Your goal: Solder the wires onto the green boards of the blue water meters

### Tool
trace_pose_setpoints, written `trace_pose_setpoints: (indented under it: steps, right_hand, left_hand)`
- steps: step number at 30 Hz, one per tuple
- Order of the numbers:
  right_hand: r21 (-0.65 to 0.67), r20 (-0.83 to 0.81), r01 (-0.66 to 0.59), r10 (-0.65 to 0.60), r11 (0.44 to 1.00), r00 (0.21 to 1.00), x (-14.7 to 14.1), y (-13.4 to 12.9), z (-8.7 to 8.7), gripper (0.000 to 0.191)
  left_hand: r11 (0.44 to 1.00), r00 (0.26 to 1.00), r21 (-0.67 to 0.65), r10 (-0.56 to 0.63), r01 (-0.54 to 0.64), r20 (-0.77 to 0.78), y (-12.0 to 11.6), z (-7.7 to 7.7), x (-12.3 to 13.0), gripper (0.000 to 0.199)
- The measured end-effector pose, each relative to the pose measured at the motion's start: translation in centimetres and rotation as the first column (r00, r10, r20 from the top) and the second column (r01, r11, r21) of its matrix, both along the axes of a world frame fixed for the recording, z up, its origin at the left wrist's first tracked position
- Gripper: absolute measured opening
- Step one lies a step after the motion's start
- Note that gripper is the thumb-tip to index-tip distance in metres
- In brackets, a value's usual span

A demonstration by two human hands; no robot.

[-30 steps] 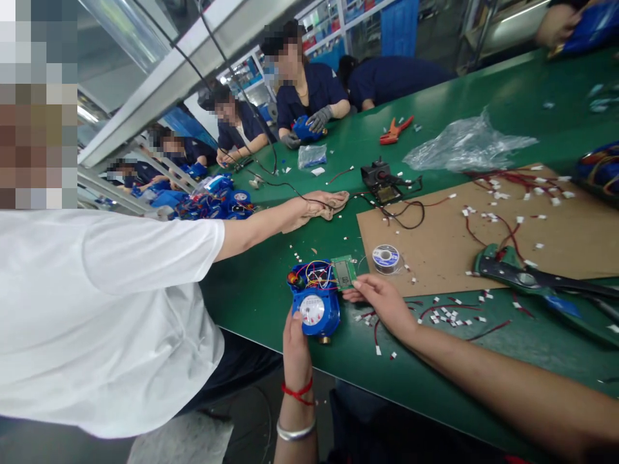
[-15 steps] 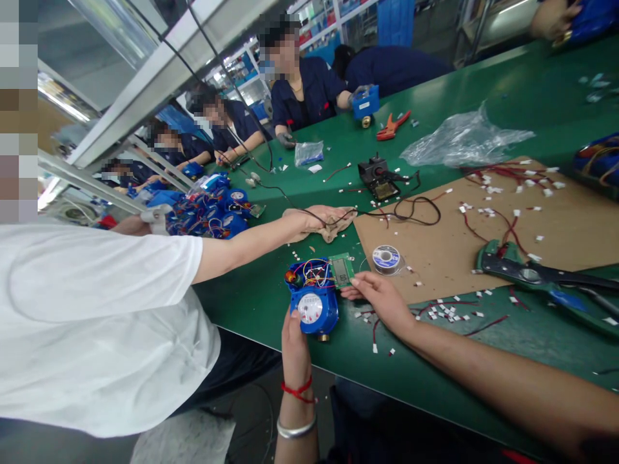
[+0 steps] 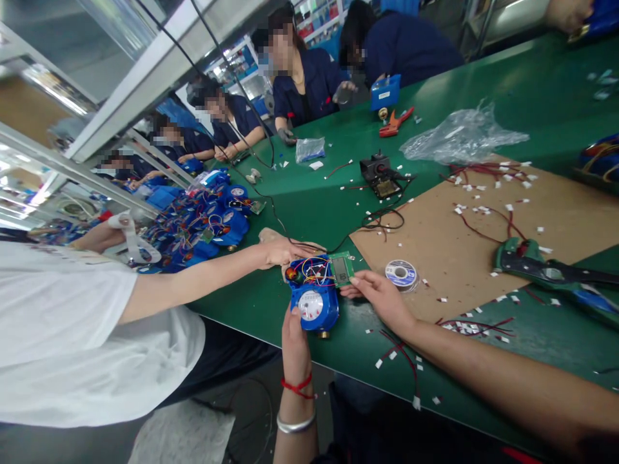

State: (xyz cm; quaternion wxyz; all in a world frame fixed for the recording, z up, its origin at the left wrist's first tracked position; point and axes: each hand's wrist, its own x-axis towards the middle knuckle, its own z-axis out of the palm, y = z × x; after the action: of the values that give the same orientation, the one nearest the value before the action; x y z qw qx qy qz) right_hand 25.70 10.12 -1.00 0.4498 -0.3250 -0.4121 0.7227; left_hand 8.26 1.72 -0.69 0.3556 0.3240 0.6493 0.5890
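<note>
A blue water meter (image 3: 314,316) with a round white dial and exposed coloured wires is in front of me. My left hand (image 3: 294,335) grips its left side, the thumb lying by the dial. At the meter's upper right, a green circuit board (image 3: 342,268) with a small grey display is pinched in the fingers of my right hand (image 3: 374,293). Wires run from the board into the meter's open compartment. Just behind the meter, a co-worker's hand (image 3: 280,252) presses a tan cloth (image 3: 271,237) on the table.
A solder spool (image 3: 401,274) lies on brown cardboard (image 3: 435,238) among loose red-black connector wires. A wire tool with green jaws (image 3: 522,261) is at right, a soldering stand (image 3: 380,175) behind. Many blue meters (image 3: 213,225) pile up at left. Several co-workers sit across the green table (image 3: 300,193).
The co-worker's hand and cloth have moved left and nearer to the meter, and the black cable has shifted. Loose wires at right lie differently. My hands keep hold of the meter and board.
</note>
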Motion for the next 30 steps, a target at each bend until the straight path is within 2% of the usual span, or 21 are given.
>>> trace_pose_setpoints:
  steps: [10,18,30]
  right_hand:
    - [-0.012,0.009,-0.009,0.009,1.0,1.0,0.0,0.05,0.01,0.026]
    - [0.008,0.015,-0.006,0.006,1.0,1.0,0.08,-0.04,0.08,0.026]
    - [-0.01,0.015,-0.006,0.006,1.0,1.0,0.06,0.02,0.2,0.029]
  left_hand:
    - [1.0,1.0,0.01,0.019,-0.018,-0.024,0.02,0.02,0.07,0.048]
    - [1.0,0.999,0.014,0.018,-0.019,0.036,-0.04,-0.11,0.09,0.042]
    - [1.0,1.0,0.003,0.018,-0.018,0.014,-0.06,0.11,0.2,0.045]
